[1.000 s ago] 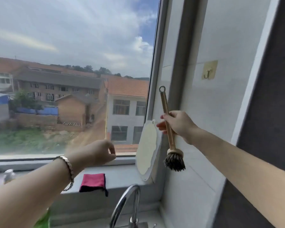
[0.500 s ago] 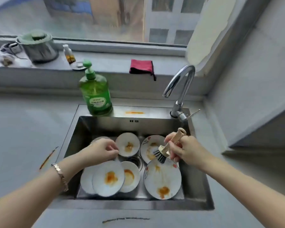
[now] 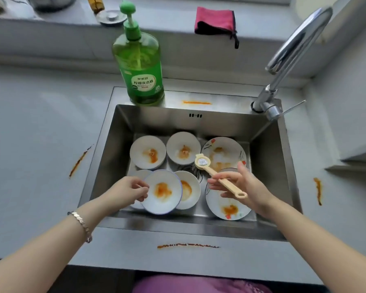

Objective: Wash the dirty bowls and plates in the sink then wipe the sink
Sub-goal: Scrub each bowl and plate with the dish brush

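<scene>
A tall green plastic pump bottle of dish soap [image 3: 141, 66] stands upright just left of a thin orange sauce smear [image 3: 197, 102]. On the pale grey countertop [image 3: 40, 123] are a left streak [image 3: 79, 161], a front streak [image 3: 187, 245] and a right streak [image 3: 317, 190], all orange-brown. A folded pink cloth [image 3: 215, 20] and a round metal lid [image 3: 110, 16] lie on the grey windowsill [image 3: 167, 15].

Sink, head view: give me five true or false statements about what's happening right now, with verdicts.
1. The left hand pinches a bowl by its rim. True.
2. The right hand holds a sponge. False: it holds the brush.
3. The soap stands on the back ledge of the sink. True.
4. The faucet is running. False: no water shows.
5. The plates are clean. False: they carry orange stains.
</scene>
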A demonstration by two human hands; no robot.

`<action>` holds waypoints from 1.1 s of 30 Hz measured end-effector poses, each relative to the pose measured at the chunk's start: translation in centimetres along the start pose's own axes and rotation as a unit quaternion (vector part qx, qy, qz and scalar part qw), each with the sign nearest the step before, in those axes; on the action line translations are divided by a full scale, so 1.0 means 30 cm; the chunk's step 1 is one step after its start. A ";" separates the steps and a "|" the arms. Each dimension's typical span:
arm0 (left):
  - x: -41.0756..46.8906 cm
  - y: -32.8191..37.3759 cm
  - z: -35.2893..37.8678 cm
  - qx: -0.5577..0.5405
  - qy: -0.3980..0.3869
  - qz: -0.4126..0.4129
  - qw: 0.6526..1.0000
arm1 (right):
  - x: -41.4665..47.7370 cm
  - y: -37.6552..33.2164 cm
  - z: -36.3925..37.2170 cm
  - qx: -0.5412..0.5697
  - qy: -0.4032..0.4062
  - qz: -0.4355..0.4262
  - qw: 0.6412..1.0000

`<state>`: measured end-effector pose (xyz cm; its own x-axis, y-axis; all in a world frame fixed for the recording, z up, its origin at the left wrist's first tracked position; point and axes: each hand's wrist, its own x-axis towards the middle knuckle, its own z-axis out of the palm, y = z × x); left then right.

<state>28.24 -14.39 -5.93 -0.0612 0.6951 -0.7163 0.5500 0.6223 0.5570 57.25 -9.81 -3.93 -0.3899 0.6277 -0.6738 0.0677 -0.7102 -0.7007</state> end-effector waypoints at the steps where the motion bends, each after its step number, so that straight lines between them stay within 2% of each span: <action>1: 0.019 -0.014 0.001 -0.004 -0.003 -0.008 1.000 | 0.016 0.012 0.007 -0.018 0.015 0.018 1.000; 3: 0.061 -0.043 0.002 -0.011 -0.001 -0.025 1.000 | 0.046 0.040 0.017 -0.079 0.033 0.039 0.996; 7: 0.172 -0.108 0.000 -0.004 0.021 -0.076 0.997 | 0.093 0.078 0.020 -0.081 0.045 0.108 0.990; 10: 0.254 -0.151 0.007 0.031 -0.012 -0.119 0.992 | 0.122 0.096 0.020 -0.135 0.048 0.135 0.981; 13: 0.293 -0.160 0.035 -0.058 -0.074 -0.169 0.981 | 0.126 0.102 0.030 -0.143 0.067 0.105 0.982; 15: 0.308 -0.169 0.058 -0.136 -0.065 -0.188 0.971 | 0.114 0.096 0.041 -0.143 0.060 0.088 0.984; 18: 0.318 -0.184 0.069 -0.137 -0.040 -0.174 0.974 | 0.105 0.088 0.038 -0.137 0.071 0.088 0.984; 21: 0.318 -0.195 0.066 -0.168 -0.058 -0.178 0.968 | 0.097 0.081 0.036 -0.149 0.087 0.073 0.982; 23: 0.307 -0.184 0.071 -0.150 -0.070 -0.188 0.968 | 0.085 0.078 0.034 -0.159 0.096 0.060 0.981; 26: 0.283 -0.153 0.085 -0.173 -0.038 -0.195 0.965 | 0.053 0.071 0.027 -0.180 0.094 0.037 0.978; 29: 0.235 -0.108 0.081 -0.212 -0.010 -0.187 0.959 | 0.008 0.044 0.014 -0.225 0.086 0.007 0.970; 33: 0.146 -0.048 0.059 -0.282 0.007 -0.147 0.948 | -0.060 -0.020 0.006 -0.317 0.098 -0.064 0.941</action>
<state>28.63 -12.88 -10.62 -0.1568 0.4638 -0.8720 -0.0260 0.8806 0.4731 57.74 -10.56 -2.25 -0.2594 0.7859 -0.5613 0.5905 -0.3309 -0.7361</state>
